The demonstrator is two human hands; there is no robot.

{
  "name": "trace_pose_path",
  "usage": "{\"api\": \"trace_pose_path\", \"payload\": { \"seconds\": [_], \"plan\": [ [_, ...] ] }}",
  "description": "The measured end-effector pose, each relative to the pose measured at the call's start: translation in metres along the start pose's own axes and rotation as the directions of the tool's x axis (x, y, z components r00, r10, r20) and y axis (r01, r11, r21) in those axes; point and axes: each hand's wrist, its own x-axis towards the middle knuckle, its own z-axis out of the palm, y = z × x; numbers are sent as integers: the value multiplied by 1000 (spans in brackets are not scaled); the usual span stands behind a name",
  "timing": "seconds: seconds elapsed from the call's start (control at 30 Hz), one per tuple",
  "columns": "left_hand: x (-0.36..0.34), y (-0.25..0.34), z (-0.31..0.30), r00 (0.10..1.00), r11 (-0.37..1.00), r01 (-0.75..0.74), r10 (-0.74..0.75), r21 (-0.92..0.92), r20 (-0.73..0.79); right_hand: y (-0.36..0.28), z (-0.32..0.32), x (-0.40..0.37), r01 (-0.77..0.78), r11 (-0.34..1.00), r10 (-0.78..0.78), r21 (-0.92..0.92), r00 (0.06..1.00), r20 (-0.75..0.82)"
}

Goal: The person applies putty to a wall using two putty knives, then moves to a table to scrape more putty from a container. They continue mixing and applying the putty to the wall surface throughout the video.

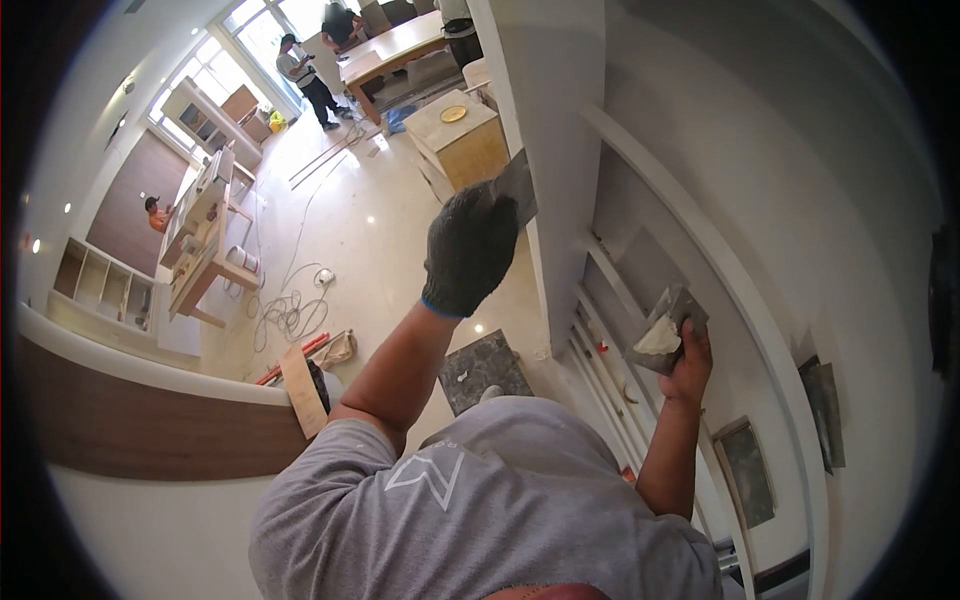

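Observation:
My left hand (465, 250), in a dark work glove, is closed around a flat metal putty knife (515, 187). The blade lies against or very near the edge of the pale upright panel (550, 130); the glove hides its handle. Bare, my right hand (687, 368) grips a grey metal plate (690, 305) in front of the shelf openings. A lump of whitish putty (658, 338) sits on that plate.
White shelf framing (700, 225) rises close on my right. A wooden box (460, 140) stands ahead, cables (290, 315) trail over the floor, and a workbench (205, 235) is at left. Several people, one standing person (310, 80) among them, are farther back.

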Motion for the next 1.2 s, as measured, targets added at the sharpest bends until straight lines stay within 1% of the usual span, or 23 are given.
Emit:
{"api": "trace_pose_path", "payload": {
  "seconds": [0.03,0.13,0.23,0.33,0.43,0.53,0.6,0.63,0.7,0.73,0.83,0.93,1.03,1.07,1.17,1.2],
  "plan": [
    [4,1,-1,1000,1000,-3,2,-23,-25,1,-1,0,0,1000,0,-2,1000,-3],
    [7,-13,7,991,987,128,-125,-97,40,-2,3,0,-7,1000,6,23,1000,17],
    [5,-14,-2,999,1000,10,-11,4,48,-5,9,-1,-2,999,3,32,1000,-9],
    [15,-8,-8,995,992,101,-100,-78,16,-2,2,0,-13,999,12,31,1000,17],
    [22,-15,-7,992,984,111,-101,-137,80,-3,4,0,-15,999,13,37,999,38],
    [17,-16,-14,998,996,1,-6,86,63,-3,5,0,-3,999,3,35,1000,5],
    [22,-9,-19,990,985,133,-125,-114,71,-2,3,0,7,1000,-8,30,1000,22],
    [23,-6,-22,979,957,201,-187,-210,85,-1,3,-1,8,1000,-9,26,999,32],
    [27,-18,-15,999,996,-30,31,-80,14,-2,3,-2,-13,999,12,31,999,48],
    [28,-23,-12,989,989,-146,146,-8,-12,-4,4,-1,-21,999,19,33,998,58],
    [23,-24,-19,997,1000,23,-22,-20,70,-5,10,-2,-9,1000,9,24,1000,-10],
    [18,-10,-35,974,984,-124,96,131,203,-1,5,-2,21,1000,-21,14,1000,3],
    [9,-9,-25,926,993,-115,108,-2,362,-1,2,-2,-4,1000,4,3,1000,4],
    [7,-2,-23,919,996,71,-48,-44,391,-1,3,-2,1,1000,-1,6,1000,19],
    [18,9,-19,817,976,208,-210,65,537,-2,4,-1,14,1000,-15,24,999,49],
    [17,6,-16,857,984,167,-174,59,486,-2,4,-1,8,999,-10,31,999,49]
  ]
}}
